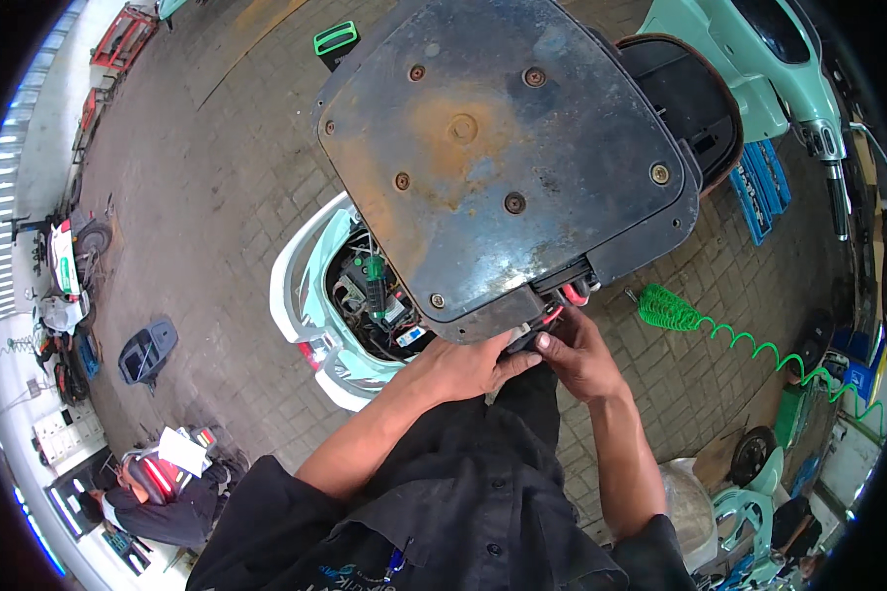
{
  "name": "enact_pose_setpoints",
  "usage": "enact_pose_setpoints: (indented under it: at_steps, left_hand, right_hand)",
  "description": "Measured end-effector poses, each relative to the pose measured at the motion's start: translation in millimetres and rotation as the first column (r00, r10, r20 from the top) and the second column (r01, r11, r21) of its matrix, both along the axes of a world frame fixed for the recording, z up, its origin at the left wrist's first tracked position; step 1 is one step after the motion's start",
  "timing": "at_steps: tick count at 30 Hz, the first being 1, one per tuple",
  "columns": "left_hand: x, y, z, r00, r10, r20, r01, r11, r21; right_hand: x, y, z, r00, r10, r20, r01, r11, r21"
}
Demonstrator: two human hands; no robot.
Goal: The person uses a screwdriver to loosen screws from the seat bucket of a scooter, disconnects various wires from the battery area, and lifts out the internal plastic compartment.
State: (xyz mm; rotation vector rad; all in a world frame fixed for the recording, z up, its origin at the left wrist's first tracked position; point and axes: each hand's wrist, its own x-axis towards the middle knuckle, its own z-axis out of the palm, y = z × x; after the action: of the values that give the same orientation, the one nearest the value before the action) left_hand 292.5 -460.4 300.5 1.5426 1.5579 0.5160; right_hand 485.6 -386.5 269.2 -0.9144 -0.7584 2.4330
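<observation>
left hand (488, 364) at lower centre, curled, its hold unclear, right hand (586, 362) beside it, pinching a black part (528, 341), red wires (554, 316) just above, rusty plate (572, 148) at top centre, scooter tail (291, 271) left of centre, green hose (665, 307) at right

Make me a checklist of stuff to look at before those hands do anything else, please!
1. Left hand and right hand both at the dark plate's lower edge: ok.
2. Firm grip: cannot tell, it's partly hidden.
3. Red piece by the right hand properly connected: cannot tell, its ends are hidden.
4. Green screwdriver out of the opening in the mint bodywork: not ok, it's there.
5. Green coiled hose clear of both hands: ok, it's off to the right.
</observation>
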Motion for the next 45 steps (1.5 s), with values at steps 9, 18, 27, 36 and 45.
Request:
enact_pose_setpoints:
  at_steps: [9,18,27,36,45]
  left_hand:
    - [2,-3,-40,0.993,-0.102,0.064,0.1,0.994,0.038]
    - [12,-18,-84,0.953,-0.032,0.3,0.062,0.994,-0.091]
    - [-38,-33,-31,0.98,-0.122,-0.158,0.078,0.963,-0.258]
    - [-87,-44,0,0.921,0.385,-0.053,-0.389,0.916,-0.095]
    - [-91,-19,126,0.615,0.612,0.498,-0.773,0.593,0.225]
  right_hand:
    - [-8,5,12,0.927,0.159,0.341,-0.209,0.971,0.115]
    - [0,0,-18,0.944,0.056,0.324,-0.179,0.915,0.362]
    - [82,-24,-40,0.733,-0.21,0.647,0.063,0.968,0.243]
    - [135,14,-11,0.71,-0.277,0.647,0.143,0.957,0.253]
    - [216,193,-27,0.739,-0.485,0.467,0.431,0.874,0.225]
